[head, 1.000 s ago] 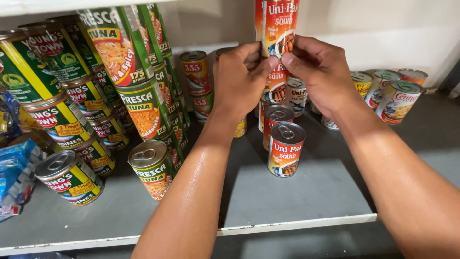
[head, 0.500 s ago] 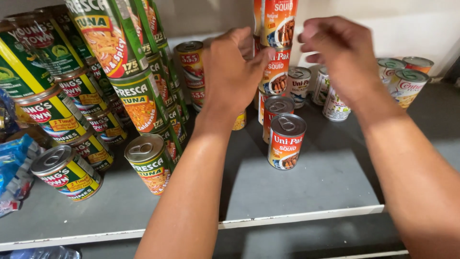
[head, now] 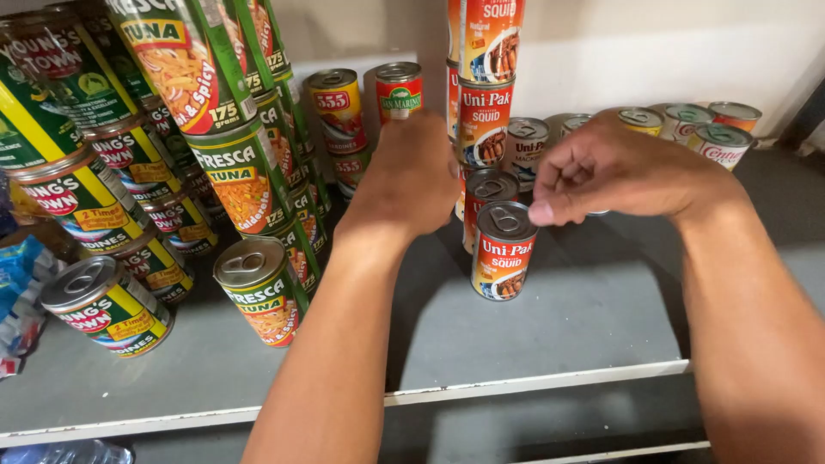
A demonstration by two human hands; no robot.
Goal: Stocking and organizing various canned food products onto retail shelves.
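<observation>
Orange-and-red squid cans [head: 486, 120] stand stacked at the back of the grey shelf [head: 550, 331], one more can [head: 503, 252] in front. The left hand [head: 411, 176] hovers before the stack, grip curled, empty. The right hand [head: 620, 170] hangs just above the front can, fingertips [head: 543, 211] pinched together, holding nothing.

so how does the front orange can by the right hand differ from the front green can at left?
The orange-and-red can stands upright near the right hand; the green can leans with its stack. The orange one looks slimmer, the green one wider. The orange one stands with free shelf on its right; the green one sits against more green cans. Both are unopened, with pull-ring lids, and neither hand touches them.
</observation>
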